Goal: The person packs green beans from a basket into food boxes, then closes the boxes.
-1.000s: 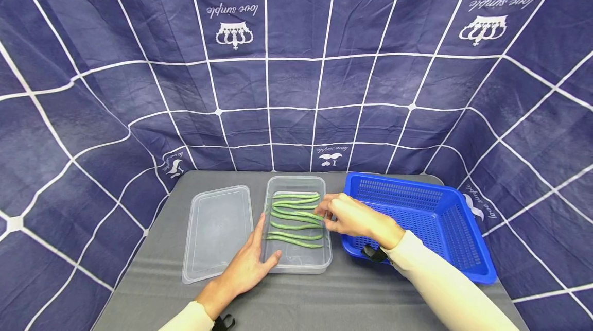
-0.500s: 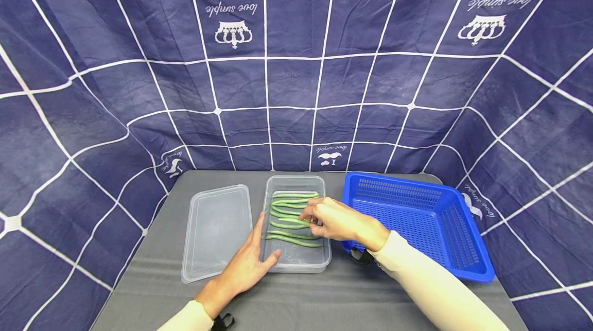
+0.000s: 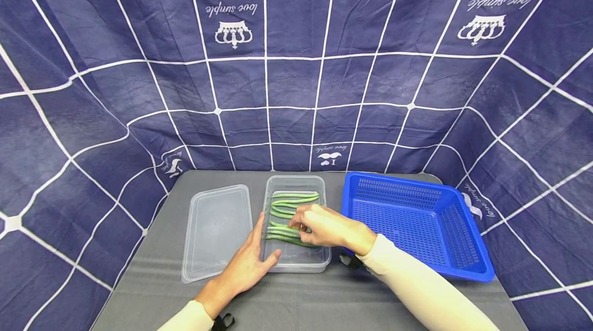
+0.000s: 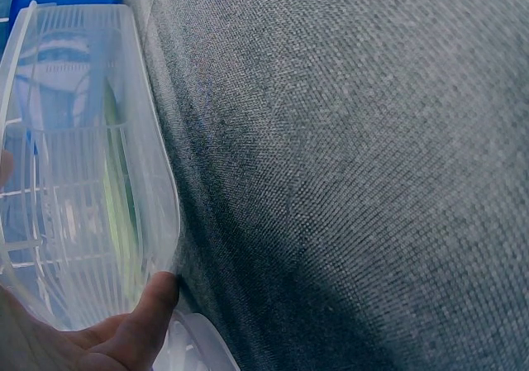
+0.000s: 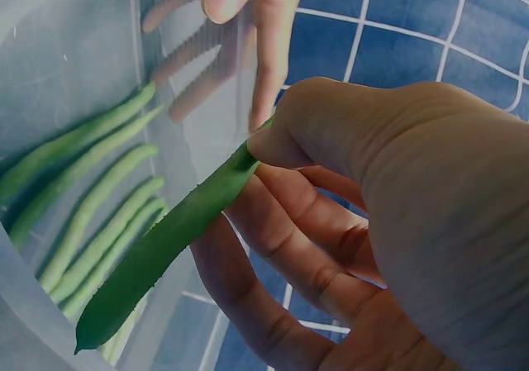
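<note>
My right hand (image 3: pixel 321 224) is over the clear plastic container (image 3: pixel 296 265), low above its floor. In the right wrist view its thumb and fingers pinch one green bean (image 5: pixel 169 239) near the end. Several other green beans (image 3: pixel 296 196) lie roughly side by side on the container's floor, some hidden under the right hand. My left hand (image 3: pixel 252 264) rests against the container's left wall, fingers straight and thumb at the front corner. In the left wrist view a fingertip touches the container wall (image 4: pixel 153 164).
A clear lid (image 3: pixel 217 233) lies flat to the left of the container. On the right stands a blue perforated basket (image 3: pixel 417 218). Grey cloth (image 3: pixel 287 302) covers the table, and a blue checked cloth (image 3: pixel 296 84) hangs behind and at both sides.
My right hand has moved left and toward me across the container, from its right rim to over the nearer beans, carrying the bean. The left hand has stayed in place.
</note>
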Available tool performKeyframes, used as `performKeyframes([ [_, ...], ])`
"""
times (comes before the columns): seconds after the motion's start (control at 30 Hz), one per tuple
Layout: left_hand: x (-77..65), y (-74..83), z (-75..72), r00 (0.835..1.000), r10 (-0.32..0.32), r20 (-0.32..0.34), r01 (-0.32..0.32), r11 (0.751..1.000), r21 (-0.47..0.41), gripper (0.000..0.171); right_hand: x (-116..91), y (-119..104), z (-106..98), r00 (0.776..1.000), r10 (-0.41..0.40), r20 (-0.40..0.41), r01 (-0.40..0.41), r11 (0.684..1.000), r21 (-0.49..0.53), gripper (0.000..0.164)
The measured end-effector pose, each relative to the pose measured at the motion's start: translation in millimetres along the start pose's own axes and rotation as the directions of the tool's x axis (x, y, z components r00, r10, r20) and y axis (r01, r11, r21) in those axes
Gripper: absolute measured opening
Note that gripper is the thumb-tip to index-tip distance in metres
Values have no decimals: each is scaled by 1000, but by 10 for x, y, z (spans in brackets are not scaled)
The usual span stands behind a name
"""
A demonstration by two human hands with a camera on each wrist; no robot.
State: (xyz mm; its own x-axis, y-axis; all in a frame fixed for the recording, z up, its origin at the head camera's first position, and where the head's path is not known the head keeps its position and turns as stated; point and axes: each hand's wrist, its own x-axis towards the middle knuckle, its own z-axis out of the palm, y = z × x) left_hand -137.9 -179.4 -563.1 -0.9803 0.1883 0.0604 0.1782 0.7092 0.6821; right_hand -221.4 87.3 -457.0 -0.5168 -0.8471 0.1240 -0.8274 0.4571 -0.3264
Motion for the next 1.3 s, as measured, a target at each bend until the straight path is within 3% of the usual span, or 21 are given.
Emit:
performKeyframes([
  [0.93,-4,5,2,1000,-6,4,6,1000,2,111,94,-58,201,999,18,48,-18,1000,11,31],
  [1.3,8,1,9,1000,5,-2,-5,1000,-3,111,65,-19,236,998,52,26,-52,999,1,28],
])
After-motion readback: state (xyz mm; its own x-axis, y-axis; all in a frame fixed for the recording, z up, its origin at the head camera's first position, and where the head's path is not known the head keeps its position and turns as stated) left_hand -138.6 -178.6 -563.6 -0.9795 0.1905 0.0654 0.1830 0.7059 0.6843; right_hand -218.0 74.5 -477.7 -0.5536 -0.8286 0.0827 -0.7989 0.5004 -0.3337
